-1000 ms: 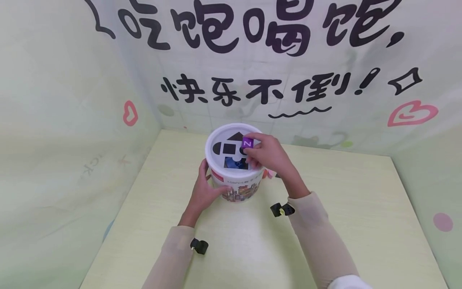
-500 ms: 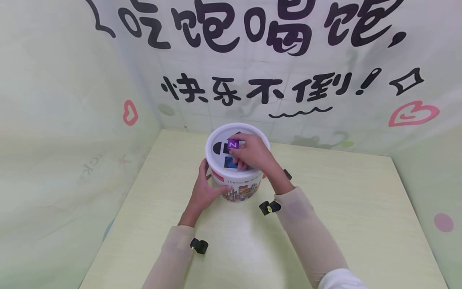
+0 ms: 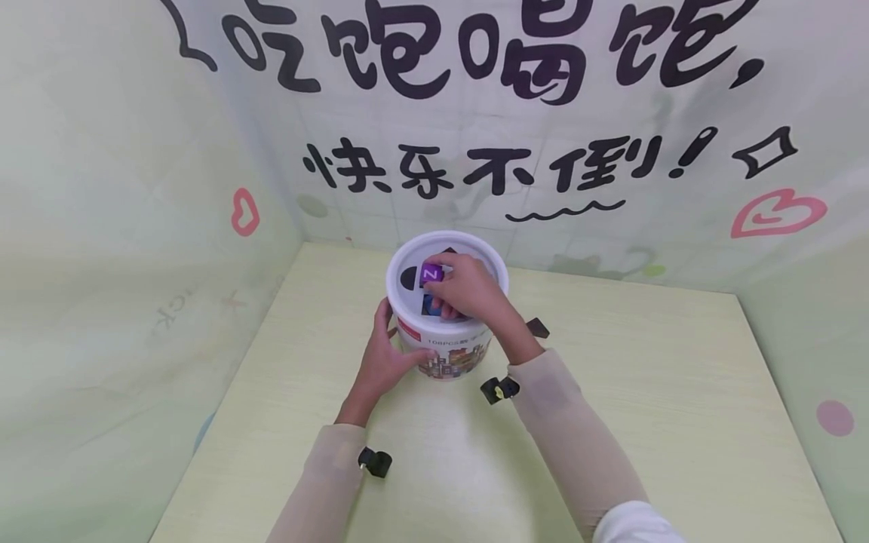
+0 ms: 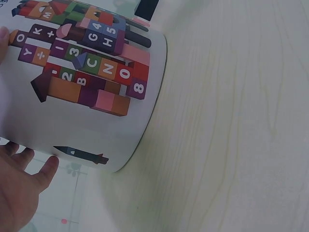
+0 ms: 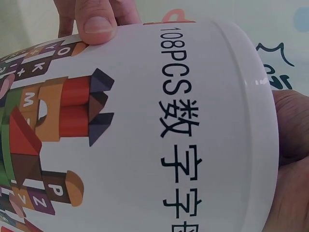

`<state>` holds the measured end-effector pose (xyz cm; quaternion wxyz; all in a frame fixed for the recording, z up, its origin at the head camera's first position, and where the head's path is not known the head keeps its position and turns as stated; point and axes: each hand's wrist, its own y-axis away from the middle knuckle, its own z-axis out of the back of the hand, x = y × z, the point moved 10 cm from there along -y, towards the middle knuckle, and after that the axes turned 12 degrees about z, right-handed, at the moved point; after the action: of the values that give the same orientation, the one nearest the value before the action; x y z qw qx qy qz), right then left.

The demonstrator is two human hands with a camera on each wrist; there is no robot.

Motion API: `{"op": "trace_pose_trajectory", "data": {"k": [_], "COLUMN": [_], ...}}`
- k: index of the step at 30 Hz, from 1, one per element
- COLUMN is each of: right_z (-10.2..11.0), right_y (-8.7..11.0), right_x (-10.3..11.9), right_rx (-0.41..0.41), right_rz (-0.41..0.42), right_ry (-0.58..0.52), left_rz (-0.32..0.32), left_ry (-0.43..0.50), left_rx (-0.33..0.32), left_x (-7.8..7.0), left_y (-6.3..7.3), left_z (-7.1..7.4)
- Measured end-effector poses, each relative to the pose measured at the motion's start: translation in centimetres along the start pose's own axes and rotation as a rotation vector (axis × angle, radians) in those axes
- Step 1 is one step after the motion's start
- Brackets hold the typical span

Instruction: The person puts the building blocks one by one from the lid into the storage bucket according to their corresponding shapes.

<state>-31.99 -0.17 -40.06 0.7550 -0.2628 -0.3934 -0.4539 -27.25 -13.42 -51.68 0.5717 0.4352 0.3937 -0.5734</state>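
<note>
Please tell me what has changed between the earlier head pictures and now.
The right hand has carried the purple block leftward across the lid, with most of that shift in the first half-second and only a little since. Nothing was newly taken hold of or let go: the block is still pinched. The left hand still grips the bucket, which has stayed put.

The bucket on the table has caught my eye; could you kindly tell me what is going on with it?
A person's left hand grips the side of the bucket, which stands upright on the table. Their right hand pinches a purple block marked with a white letter, at the lid, just right of the half-round opening as the head view shows it. Whether the block has begun to enter an opening cannot be told.
</note>
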Motion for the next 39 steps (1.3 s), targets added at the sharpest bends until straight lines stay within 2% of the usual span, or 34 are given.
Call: {"op": "trace_pose_trajectory", "data": {"k": [14,26,31,39], "right_z": [0.0,0.3,1.3,3.5], "right_y": [-0.1,0.4,0.6,1.4], "right_x": [-0.1,0.2,0.2,-1.0], "right_rx": [-0.007,-0.014,-0.037,-0.085], "right_rz": [0.011,0.026,0.034,-0.047], "right_ry": [-0.032,-0.074,-0.079,-0.053], "left_rz": [0.014,0.005,-0.004,-0.014], "left_ry": [0.012,0.0,0.001,0.009], "left_rx": [0.012,-0.004,-0.004,-0.009], "left_x": [0.0,0.1,0.0,0.0], "left_y": [0.0,0.0,0.1,-0.1], "left_z": [-0.1,0.0,0.0,-0.1]}}
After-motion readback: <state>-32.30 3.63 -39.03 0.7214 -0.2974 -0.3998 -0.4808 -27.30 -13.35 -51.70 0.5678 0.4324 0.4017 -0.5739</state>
